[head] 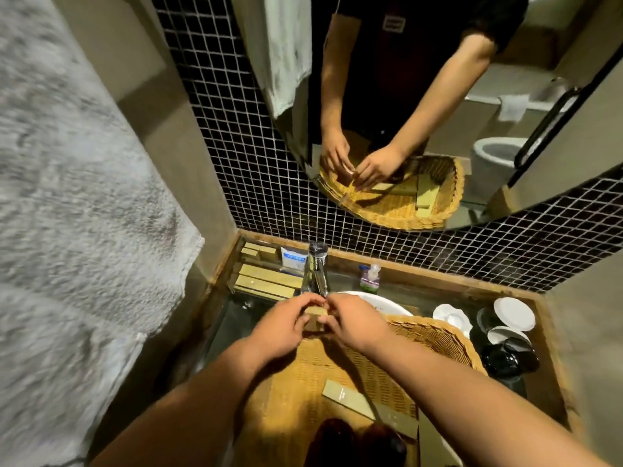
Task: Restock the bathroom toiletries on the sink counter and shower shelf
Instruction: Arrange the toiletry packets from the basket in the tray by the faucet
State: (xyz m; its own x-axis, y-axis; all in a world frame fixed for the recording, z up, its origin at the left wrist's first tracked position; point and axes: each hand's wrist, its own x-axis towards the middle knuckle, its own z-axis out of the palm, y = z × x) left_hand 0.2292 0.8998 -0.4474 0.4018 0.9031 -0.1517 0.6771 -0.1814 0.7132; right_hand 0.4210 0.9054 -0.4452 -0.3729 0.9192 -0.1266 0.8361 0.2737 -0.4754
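Head view looks down over the sink, where both hands meet above the far end of a wicker basket [435, 335]. The left hand [283, 326] and the right hand [354, 323] share one small tan box [315, 318], fingers of each curled round it in a closed grip, just in front of the chrome faucet [317, 271]. The basket sits across the white basin [381, 303], and a long flat olive-tan packet [354, 399] lies on its woven floor nearer the person, with a second one just beside it.

At the back left corner of the table [549, 375] stands a clear tray [266, 274] stocked with long tan boxes laid side by side, smaller tan boxes behind them and a white and blue sachet [294, 258] propped at the rear. A small pump bottle [370, 278] with green liquid stands right of the faucet, against the wooden edging. Further right sit white saucers [514, 313] and dark cups [509, 357], close together.

A grey towel [77, 214] hangs on the left, blurred. The oval mirror [438, 96] above the black mosaic tiles [215, 106] shows the same two hands over the basket, along with a toilet.
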